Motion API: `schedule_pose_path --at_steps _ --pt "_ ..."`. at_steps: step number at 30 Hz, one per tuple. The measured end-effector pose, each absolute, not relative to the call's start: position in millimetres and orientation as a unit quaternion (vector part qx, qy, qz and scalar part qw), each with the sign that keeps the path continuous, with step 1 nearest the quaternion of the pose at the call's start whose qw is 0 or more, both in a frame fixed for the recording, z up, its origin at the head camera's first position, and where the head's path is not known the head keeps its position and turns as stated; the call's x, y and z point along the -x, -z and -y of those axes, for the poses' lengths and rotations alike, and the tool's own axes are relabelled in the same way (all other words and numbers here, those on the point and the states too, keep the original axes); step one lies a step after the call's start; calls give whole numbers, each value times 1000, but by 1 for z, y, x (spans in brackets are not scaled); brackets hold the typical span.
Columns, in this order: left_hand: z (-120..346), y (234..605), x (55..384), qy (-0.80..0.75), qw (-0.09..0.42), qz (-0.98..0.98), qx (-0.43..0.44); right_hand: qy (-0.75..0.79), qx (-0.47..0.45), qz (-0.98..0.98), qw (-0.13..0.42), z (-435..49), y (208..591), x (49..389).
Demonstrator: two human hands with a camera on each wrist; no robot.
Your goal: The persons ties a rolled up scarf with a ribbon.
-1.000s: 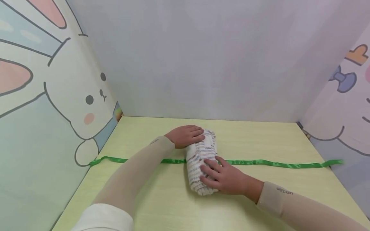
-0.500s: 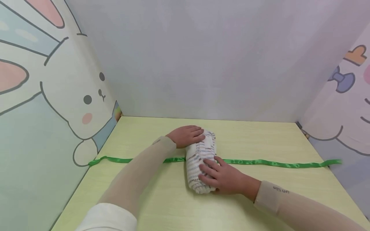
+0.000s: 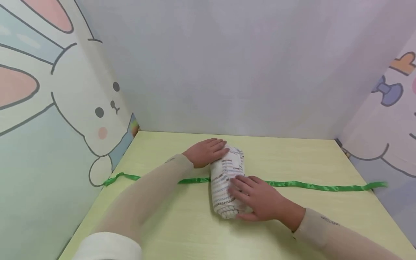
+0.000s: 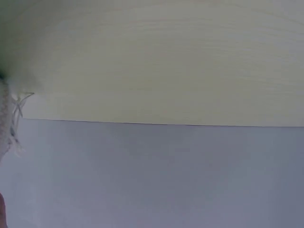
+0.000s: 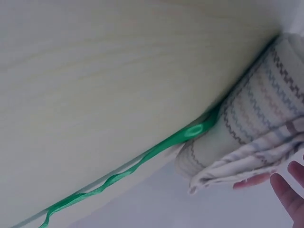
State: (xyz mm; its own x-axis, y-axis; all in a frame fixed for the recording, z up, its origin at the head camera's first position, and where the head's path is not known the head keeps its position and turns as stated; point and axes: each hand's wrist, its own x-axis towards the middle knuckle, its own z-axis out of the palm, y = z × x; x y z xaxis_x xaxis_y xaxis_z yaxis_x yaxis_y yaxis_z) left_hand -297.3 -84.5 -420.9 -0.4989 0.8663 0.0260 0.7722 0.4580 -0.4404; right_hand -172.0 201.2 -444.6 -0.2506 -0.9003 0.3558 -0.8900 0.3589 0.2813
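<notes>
A rolled white towel (image 3: 221,186) with rows of small coloured patterned stripes lies lengthwise on the table, across a green ribbon (image 3: 300,184). My left hand (image 3: 206,153) rests with extended fingers on the towel's far end. At the near right side, my right hand (image 3: 260,198) has its fingers spread, the fingertips over the towel and the thumb low by its near end. The right wrist view shows the roll (image 5: 256,99) with a loose folded edge, and fingers (image 5: 287,194) beside it. Only a fringed bit of the towel (image 4: 4,118) enters the left wrist view.
The ribbon stretches across the pale yellow table (image 3: 182,231) to both sides, its right end reaching past the table's edge. A plain wall (image 3: 234,72) rises behind, and side walls with cartoon animals (image 3: 81,108) flank the table.
My right hand has shifted slightly right, its fingers lifting and spreading and the thumb coming into sight. My left hand has slid back slightly up and left at the far end. The towel stays in place.
</notes>
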Motion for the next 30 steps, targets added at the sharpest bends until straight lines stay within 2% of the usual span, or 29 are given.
schedule_pose_path --at_steps 3,5,11,13,20,25,30 --pt "90 416 288 -157 133 869 450 -12 -515 824 236 -210 439 174" --pt "94 414 281 -131 133 884 429 -33 -478 850 219 -214 436 176" --pt "99 416 265 -43 141 910 388 -105 -380 914 101 -215 434 177" --pt "98 419 260 -15 142 921 363 -123 -349 926 76 -215 435 178" --pt "104 422 237 116 89 962 232 -164 -282 945 35 -216 441 187" --pt "112 430 227 132 68 966 212 -176 -242 954 -4 -217 444 192" --pt "116 438 219 134 12 972 195 -194 -210 957 -51 -224 449 199"
